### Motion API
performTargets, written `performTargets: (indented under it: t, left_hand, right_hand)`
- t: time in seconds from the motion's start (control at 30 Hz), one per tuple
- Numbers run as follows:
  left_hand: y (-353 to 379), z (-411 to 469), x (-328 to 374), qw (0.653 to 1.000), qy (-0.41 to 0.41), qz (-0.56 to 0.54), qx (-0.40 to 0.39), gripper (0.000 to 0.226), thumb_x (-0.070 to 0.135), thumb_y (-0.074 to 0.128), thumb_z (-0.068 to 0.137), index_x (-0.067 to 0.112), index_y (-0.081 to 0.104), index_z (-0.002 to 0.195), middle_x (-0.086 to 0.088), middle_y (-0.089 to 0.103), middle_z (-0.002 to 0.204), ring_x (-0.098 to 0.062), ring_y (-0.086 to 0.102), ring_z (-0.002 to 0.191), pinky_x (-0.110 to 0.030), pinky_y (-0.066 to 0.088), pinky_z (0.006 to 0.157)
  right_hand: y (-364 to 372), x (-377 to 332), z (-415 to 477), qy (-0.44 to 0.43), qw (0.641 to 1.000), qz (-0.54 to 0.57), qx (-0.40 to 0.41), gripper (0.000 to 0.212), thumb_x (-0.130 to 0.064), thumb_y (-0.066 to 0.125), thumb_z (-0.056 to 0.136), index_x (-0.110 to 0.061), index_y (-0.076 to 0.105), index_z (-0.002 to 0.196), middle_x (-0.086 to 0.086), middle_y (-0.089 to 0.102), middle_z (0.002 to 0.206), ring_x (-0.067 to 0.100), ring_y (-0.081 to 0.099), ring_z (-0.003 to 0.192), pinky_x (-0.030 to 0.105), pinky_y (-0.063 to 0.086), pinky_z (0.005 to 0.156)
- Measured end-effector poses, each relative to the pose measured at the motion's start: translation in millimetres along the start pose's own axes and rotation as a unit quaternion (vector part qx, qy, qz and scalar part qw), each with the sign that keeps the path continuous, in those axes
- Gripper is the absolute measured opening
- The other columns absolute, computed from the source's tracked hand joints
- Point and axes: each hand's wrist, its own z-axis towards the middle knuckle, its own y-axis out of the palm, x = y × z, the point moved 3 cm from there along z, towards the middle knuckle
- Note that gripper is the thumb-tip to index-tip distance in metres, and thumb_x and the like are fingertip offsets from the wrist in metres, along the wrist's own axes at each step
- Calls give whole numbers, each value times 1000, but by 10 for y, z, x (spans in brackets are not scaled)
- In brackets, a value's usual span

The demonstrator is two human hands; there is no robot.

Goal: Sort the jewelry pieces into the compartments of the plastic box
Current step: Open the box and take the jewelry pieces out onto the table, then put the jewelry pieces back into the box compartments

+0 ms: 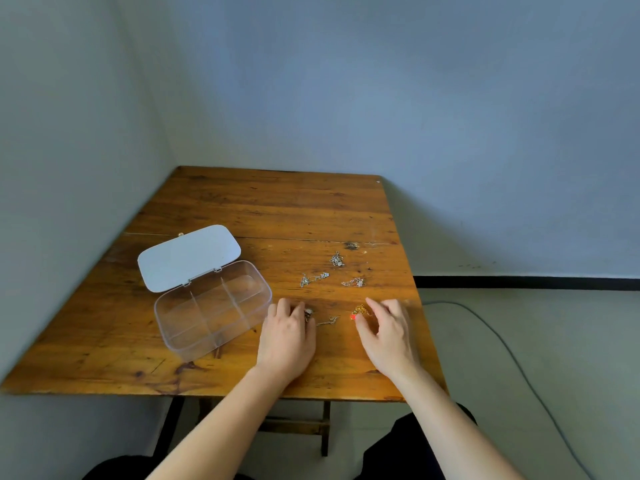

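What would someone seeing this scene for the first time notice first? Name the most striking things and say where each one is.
The clear plastic box stands open on the left of the wooden table, its white lid flipped back and its compartments looking empty. Nearer the front edge, the left hand rests by a silver chain, and the right hand touches a gold piece with a red bead. Three more silver pieces lie scattered just beyond.

Jewelry pieces [314,279] too small to identify
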Motion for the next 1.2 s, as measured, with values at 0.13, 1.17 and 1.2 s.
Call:
performTargets:
  t: [0.13, 1.17, 1.2]
  left_hand:
    - [75, -54, 77, 999, -24, -5, 26, 54, 49, 46, 97, 12, 59, 134, -7, 56, 122, -25, 49, 109, -36, 44, 94]
    - [-113, -117, -20, 936, -64, -327, 113, 8, 22, 70, 91, 26, 65, 97, 17, 66, 82, 2, 62, 78, -11, 47, 63]
    - [-179, -105, -19, 927, -67, -350, 116, 9, 22, 70, 91, 28, 66, 96, 17, 67, 83, 2, 62, 80, -11, 48, 64]
  right_hand:
    - [23, 61, -13, -2, 1000, -11, 8, 48, -38, 54, 98, -13, 58, 138, -5, 49, 113, 11, 44, 108, 27, 41, 92]
    - [-115, 46, -59, -2, 993, 94, 69, 12, -14, 54, 101, -5, 62, 105, 3, 60, 99, 21, 58, 93, 20, 41, 74]
    - [-125, 52, -43, 3, 993, 97, 64, 13, -14, 53, 101, -6, 61, 106, 4, 60, 101, 21, 58, 94, 18, 41, 74]
